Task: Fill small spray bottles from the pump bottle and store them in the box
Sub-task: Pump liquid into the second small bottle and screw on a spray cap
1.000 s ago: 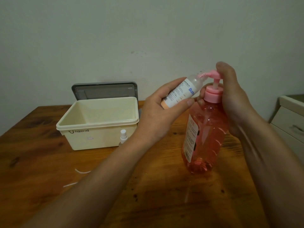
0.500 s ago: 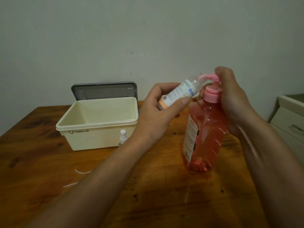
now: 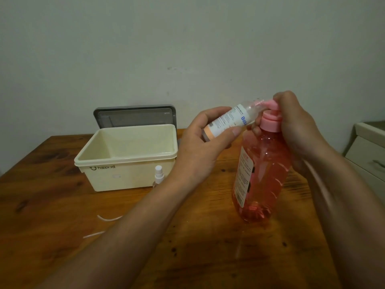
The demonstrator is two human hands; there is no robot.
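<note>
The left hand (image 3: pixel 200 147) reaches in from the lower left of the frame, its forearm running diagonally up to the middle, and its thumb and fingers are closed around a small spray bottle (image 3: pixel 231 120) that it holds tilted, base down-left and open neck up-right. The right hand (image 3: pixel 298 130) comes in from the lower right, wrapped over the top of the pump bottle (image 3: pixel 262 174), the palm against the pink collar and fingers curled over the pump head (image 3: pixel 270 104), which sits low on its stem. The wooden table (image 3: pixel 62 215) fills the lower half of the frame, its brown grain dark and knotted. On it at centre left stands the cream plastic box (image 3: pixel 127 176), rectangular with a rolled rim and open at the top; a grey lid (image 3: pixel 135 115) leans upright behind it against the pale wall. The pump bottle is tall, clear ribbed plastic holding pink liquid, with a white label down its left side, and stands at centre right. The small bottle in the left hand is clear at the neck with a white printed label and an orange band near its base; its neck meets the pink spout. A second small spray bottle (image 3: pixel 158 174) with a white nozzle stands just in front of the box, partly behind the left wrist. Two thin white tubes (image 3: pixel 108 219) lie on the table at lower left.
</note>
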